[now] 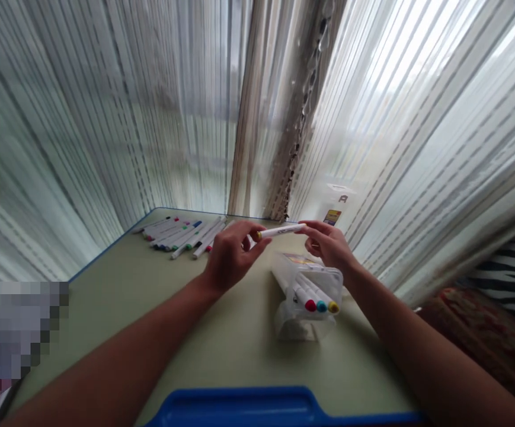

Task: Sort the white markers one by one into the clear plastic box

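Observation:
A white marker point(284, 230) with a yellow end is held level above the table. My left hand point(233, 252) pinches it near the yellow end between thumb and fingers. At its white end are the closed fingers of my right hand point(328, 244). Just below the hands a clear plastic case point(281, 270) lies on its side, its open end facing me. Inside are several white markers, with red, blue and yellow ends point(322, 306) showing. Several loose markers point(181, 236) lie spread on the table, left of my left hand.
The pale green table point(119, 314) has a blue edge. A blue moulded rim point(239, 403) lies along the near side. Behind my right hand stands another clear container point(339, 198) with a label. Striped sheer curtains point(186, 118) hang behind the table. Patterned fabric point(483, 320) is at right.

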Motion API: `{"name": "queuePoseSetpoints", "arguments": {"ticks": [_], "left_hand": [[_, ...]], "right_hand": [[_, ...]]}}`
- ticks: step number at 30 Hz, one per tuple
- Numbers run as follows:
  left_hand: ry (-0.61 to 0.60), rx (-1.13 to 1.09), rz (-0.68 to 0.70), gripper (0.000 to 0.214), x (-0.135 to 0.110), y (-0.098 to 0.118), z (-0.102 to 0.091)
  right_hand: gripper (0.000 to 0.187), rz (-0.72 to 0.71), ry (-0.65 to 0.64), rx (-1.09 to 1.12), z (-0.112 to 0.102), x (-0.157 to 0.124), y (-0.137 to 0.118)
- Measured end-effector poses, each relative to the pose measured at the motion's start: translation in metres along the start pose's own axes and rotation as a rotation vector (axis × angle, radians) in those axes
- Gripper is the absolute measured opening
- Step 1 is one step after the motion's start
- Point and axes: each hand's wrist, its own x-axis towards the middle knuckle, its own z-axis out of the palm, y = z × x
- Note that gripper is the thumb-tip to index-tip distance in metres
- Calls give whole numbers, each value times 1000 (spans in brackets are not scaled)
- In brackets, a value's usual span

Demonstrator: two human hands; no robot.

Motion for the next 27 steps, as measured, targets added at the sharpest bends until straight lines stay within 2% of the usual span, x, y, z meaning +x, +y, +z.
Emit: {"name": "queuePoseSetpoints", "arguments": {"ticks": [10,17,20,27], "left_hand": [[-15,-29,33,13,0,-6,2],[-88,-19,-166,15,0,-22,1],[-111,10,-210,18,1,-29,-1],[-115,123,-202,23,4,-28,-2]], "right_hand": [[37,13,41,-22,4,-3,-1],[35,-127,90,48,7,-5,-6],[34,-157,44,63,11,-9,-11],[33,-178,-62,102,16,-16,-23]]}}
